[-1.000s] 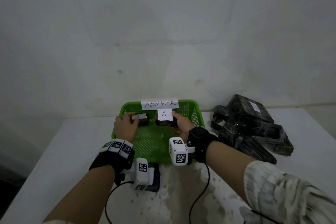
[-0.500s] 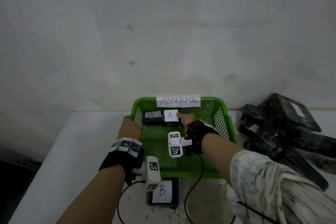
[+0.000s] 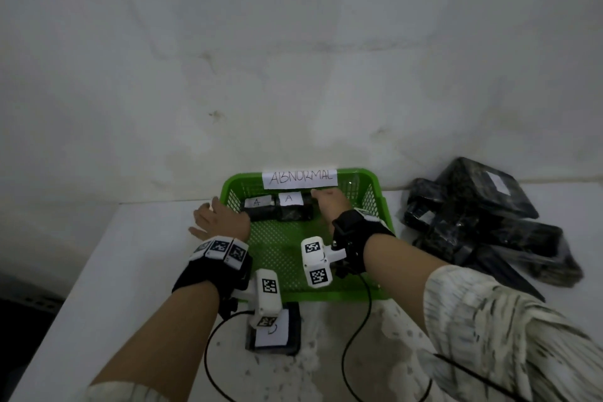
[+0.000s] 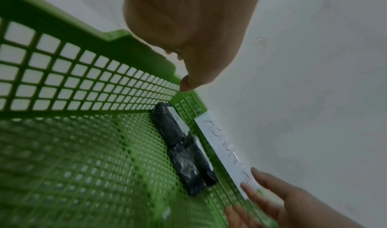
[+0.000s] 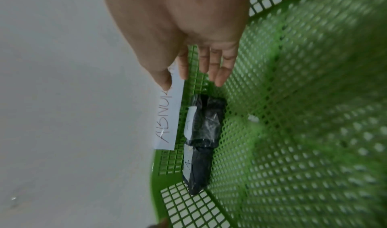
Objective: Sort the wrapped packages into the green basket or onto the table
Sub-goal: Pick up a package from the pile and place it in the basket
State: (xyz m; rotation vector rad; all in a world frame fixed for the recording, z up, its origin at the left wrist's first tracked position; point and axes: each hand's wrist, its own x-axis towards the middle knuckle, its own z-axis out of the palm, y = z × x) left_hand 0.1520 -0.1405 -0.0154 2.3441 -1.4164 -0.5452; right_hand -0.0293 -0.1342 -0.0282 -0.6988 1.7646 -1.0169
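Note:
A green basket (image 3: 380,205) with an "ABNORMAL" paper label (image 3: 299,178) stands against the wall. Two black wrapped packages marked "A" lie side by side along its far wall, the left one (image 3: 259,208) and the right one (image 3: 293,205); both show in the wrist views (image 4: 172,127) (image 5: 206,120). My left hand (image 3: 217,218) hovers over the basket's left rim with fingers spread, holding nothing. My right hand (image 3: 329,202) is inside the basket just right of the packages, fingers straight (image 5: 217,65), empty. A black package marked "B" (image 3: 274,333) lies on the table in front of the basket.
A heap of several black wrapped packages (image 3: 483,222) lies on the white table (image 3: 130,271) to the right of the basket. The wall (image 3: 293,58) rises directly behind the basket. Cables from the wrist cameras trail over the table's stained near part (image 3: 326,369).
Both hands have let go of the "A" packages, which now lie in the basket. My left hand moved out over the left rim; my right hand drew slightly right.

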